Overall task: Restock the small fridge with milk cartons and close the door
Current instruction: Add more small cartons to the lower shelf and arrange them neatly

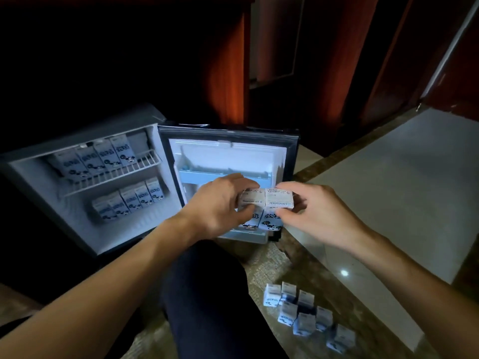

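Observation:
The small fridge (31, 174) stands open on the floor at the left, its door (290, 151) swung out to the right. Several milk cartons (96, 159) line its wire shelf and several more (129, 200) stand on the fridge bottom. In front of the door's lower rack, my left hand (217, 206) grips one white carton (252, 200). My right hand (318, 211) pinches a second carton (280, 199) pressed against the first. Several loose cartons (305, 312) stand on the floor at the lower right.
A pale blue door rack (225, 176) sits above my hands. My dark-trousered knee (207, 294) is in the foreground. Glossy tiled floor (388, 190) stretches right. Dark wooden panels (228, 73) rise behind the fridge.

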{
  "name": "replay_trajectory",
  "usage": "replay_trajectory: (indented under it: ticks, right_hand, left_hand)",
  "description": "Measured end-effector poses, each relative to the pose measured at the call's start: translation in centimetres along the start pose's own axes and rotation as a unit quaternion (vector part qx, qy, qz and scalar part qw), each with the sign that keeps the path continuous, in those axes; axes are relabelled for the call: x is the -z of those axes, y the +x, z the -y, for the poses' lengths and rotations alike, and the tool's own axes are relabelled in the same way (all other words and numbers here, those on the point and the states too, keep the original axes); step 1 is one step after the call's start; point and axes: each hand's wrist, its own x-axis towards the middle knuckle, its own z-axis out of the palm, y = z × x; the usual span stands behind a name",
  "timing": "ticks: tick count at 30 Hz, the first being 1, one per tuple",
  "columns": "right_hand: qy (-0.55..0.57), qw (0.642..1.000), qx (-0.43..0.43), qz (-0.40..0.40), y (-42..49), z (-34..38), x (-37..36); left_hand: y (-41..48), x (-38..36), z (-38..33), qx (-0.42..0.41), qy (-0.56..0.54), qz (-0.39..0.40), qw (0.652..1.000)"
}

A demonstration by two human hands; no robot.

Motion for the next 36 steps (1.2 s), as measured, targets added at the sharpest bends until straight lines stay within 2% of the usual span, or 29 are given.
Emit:
replay_trajectory:
  ticks: [7, 18, 22, 29, 36]
  right_hand:
    - [-0.014, 0.998, 0.058, 0.025, 6.7, 3.6, -3.5]
    - [-0.059, 0.982, 0.13, 0.122, 16.6, 9.5, -14.8]
    - [-0.055, 0.973, 0.135, 0.18, 20.6, 9.8, -21.0]
    - [-0.039, 0.96, 0.093, 0.26, 26.9, 7.3, -32.6]
    - [-0.052, 0.964, 0.076, 0.249, 32.2, 4.4, -43.3]
  left_hand:
    - [-2.6, 4.5, 4.8, 0.045, -0.002, -0.072, 0.996]
    - [-8.2, 8.5, 16.1, 0.192, 0.067, -0.143, 0.969]
    - [-10.1, 8.1, 21.3, 0.261, 0.086, -0.13, 0.953]
    - [-11.2, 4.5, 31.9, 0.362, 0.082, -0.094, 0.924]
    - [-10.8, 0.5, 42.8, 0.418, 0.062, -0.123, 0.898]
